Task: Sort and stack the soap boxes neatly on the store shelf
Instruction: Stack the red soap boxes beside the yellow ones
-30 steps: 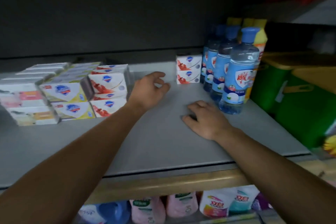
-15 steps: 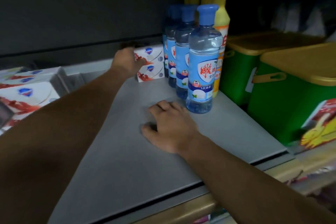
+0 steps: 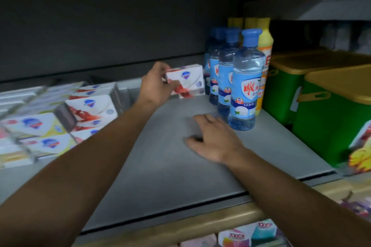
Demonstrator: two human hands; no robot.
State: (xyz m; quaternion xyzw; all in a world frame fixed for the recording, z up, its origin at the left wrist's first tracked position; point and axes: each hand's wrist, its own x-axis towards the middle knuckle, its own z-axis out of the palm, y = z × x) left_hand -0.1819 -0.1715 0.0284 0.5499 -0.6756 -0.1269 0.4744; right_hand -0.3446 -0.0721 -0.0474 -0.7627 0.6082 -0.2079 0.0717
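Observation:
My left hand [image 3: 156, 84] grips a white-and-red soap box [image 3: 186, 78] at the back of the grey shelf [image 3: 170, 176], just left of the blue bottles. A second box of the same kind [image 3: 190, 94] lies under it on the shelf. My right hand [image 3: 212, 138] rests flat on the shelf, fingers spread, holding nothing. At the left stand stacked soap boxes: red-and-white ones [image 3: 94, 108] and yellow-and-white ones [image 3: 38, 128].
A row of clear bottles with blue caps [image 3: 245, 84] stands right of the held box, with yellow bottles [image 3: 265, 50] behind. Green tubs with gold lids [image 3: 329, 110] fill the right end. More packaged goods [image 3: 247, 234] sit on the shelf below.
My left hand reached from the left stacks to the two boxes by the bottles and has taken hold of the top one, lifting it slightly. My right hand has stayed on the shelf.

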